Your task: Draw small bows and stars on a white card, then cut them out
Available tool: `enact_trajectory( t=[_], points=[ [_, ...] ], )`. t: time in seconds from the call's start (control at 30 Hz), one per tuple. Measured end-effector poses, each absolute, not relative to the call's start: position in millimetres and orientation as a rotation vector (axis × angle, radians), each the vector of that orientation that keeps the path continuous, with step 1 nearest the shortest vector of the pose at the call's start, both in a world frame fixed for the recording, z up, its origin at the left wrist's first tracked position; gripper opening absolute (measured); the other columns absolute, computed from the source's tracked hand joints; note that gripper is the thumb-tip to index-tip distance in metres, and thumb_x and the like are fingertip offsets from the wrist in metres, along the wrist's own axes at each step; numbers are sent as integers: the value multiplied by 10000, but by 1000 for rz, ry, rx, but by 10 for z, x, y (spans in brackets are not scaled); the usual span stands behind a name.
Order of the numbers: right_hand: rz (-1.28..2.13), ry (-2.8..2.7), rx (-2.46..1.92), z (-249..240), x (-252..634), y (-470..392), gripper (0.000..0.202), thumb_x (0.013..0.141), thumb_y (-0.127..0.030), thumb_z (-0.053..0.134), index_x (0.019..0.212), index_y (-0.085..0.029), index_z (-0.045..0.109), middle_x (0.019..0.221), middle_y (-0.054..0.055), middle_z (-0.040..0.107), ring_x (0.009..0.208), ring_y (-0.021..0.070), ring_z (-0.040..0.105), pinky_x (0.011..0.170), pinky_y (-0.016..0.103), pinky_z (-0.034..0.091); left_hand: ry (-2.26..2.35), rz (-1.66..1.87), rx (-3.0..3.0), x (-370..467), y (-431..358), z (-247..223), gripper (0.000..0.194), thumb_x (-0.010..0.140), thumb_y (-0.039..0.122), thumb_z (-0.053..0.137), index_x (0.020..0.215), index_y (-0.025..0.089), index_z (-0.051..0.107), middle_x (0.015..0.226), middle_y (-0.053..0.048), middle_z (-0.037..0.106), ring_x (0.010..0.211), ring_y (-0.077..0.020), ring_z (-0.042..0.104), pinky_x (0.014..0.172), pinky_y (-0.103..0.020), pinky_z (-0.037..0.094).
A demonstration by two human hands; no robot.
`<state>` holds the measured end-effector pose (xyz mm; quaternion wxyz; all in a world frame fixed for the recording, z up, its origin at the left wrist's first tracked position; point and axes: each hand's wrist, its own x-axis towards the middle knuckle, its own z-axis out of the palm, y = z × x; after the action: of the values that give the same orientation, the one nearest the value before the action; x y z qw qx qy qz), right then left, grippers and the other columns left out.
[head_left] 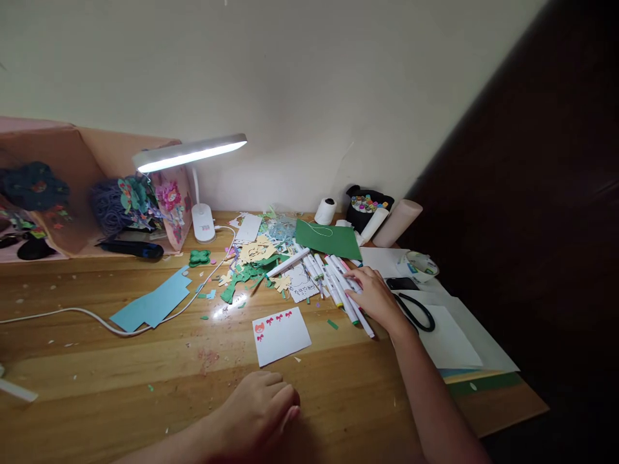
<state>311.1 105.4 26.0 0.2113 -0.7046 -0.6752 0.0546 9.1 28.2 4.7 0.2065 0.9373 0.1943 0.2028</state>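
Observation:
My right hand (372, 296) reaches over the right side of a loose pile of white markers (333, 283), its fingers apart and touching the markers at that edge. Resting on the wood near the front edge, my left hand (264, 406) is curled closed; a small pale thing shows by its fingers, too small to make out. Just beyond it lies a white card (283, 338) with red bows and an orange figure along its top left. Beside the markers is a small card with a black line drawing (300, 283).
Paper scraps (256, 254), a green sheet (329, 240) and a thread spool (325, 211) lie behind. A lamp (203, 222) stands by a pink box (97, 154). Blue paper (155, 299) lies left. Scissors (418, 312), tape (420, 265) and white sheets (449, 335) are at right.

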Motion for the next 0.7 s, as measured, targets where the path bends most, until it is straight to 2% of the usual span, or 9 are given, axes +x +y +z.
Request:
enact_trajectory(
  t=[0.13, 0.27, 0.43, 0.57, 0.7],
  points=[
    [87, -1929, -2004, 323, 3051, 1033, 105, 726, -185, 614, 800, -195, 688, 895, 69, 608, 913, 246, 518, 824, 345, 414, 552, 542, 2580, 90, 275, 45, 302, 962, 280, 208, 819, 210, 465, 676, 0, 602, 572, -146, 523, 551, -247, 357],
    [4, -1932, -2239, 367, 2910, 961, 110, 708, -284, 657, 688, -198, 723, 861, 85, 659, 889, 285, 526, 774, 381, 393, 574, 545, 2557, 92, 283, 38, 225, 947, 256, 248, 858, 218, 451, 694, 5, 609, 581, -144, 535, 555, -236, 354],
    [-146, -1980, -2375, 328, 2736, 874, 118, 682, -276, 642, 646, -172, 686, 878, 140, 670, 899, 331, 544, 725, 407, 392, 578, 556, 2548, 91, 282, 38, 157, 921, 222, 295, 890, 223, 450, 719, 5, 625, 595, -149, 556, 557, -233, 363],
    [-82, -1853, -2323, 401, 2730, 853, 121, 715, -272, 593, 670, -167, 632, 812, 139, 667, 819, 296, 580, 706, 367, 420, 608, 544, 2539, 79, 266, 26, 140, 900, 207, 325, 930, 224, 461, 738, 0, 633, 614, -157, 568, 568, -239, 376],
    [-2, -1490, -2226, 544, 2795, 833, 177, 787, -348, 536, 788, -182, 598, 771, 103, 676, 722, 268, 608, 618, 347, 430, 647, 564, 2445, 66, 263, 32, 173, 904, 202, 317, 951, 224, 481, 783, -8, 632, 670, -158, 576, 616, -246, 397]
  ],
)
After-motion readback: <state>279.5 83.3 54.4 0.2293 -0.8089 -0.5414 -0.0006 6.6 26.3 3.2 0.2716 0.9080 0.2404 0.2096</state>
